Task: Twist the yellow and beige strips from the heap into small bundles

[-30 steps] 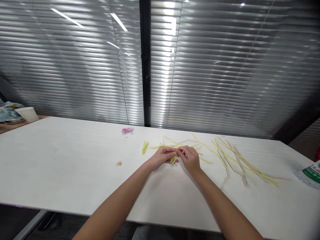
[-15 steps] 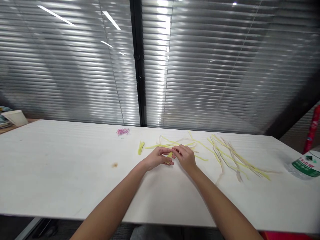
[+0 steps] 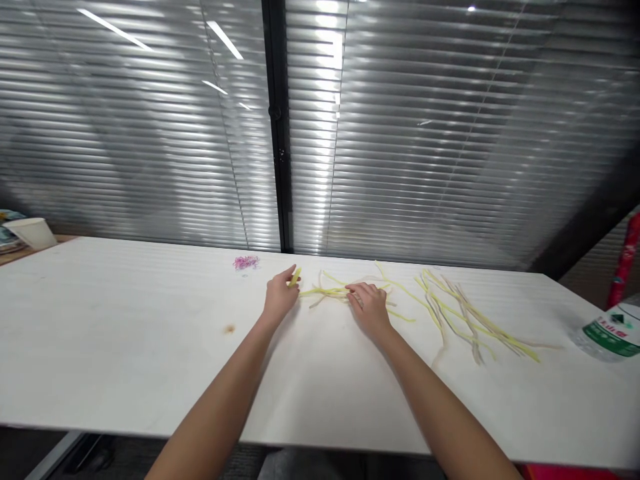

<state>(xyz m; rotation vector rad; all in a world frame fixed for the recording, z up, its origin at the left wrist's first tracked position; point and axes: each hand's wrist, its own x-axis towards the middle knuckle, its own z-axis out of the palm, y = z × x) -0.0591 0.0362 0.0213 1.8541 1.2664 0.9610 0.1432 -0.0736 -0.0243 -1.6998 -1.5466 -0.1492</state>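
Observation:
My left hand is over the white table, left of a loose pile of strands, with its fingers curled around a short yellow bundle of strands. The bundle's upper part sticks out between thumb and fingers. My right hand reaches palm down over the right side of the pile of yellow and beige strands. Its thumb and fingers are apart and touch or hover just above the strands; exact contact is hard to make out. The fingers cover part of the pile.
More long yellow and beige strands spread to the right. A pink-purple scribble and a brown stain mark the white table. A plastic container with a green label stands far right, a white cup far left. Blinds rise behind.
My hands have moved apart. The left went left and away from me with the yellow piece, covering where a yellow bundle lay; the right shifted slightly onto the strands.

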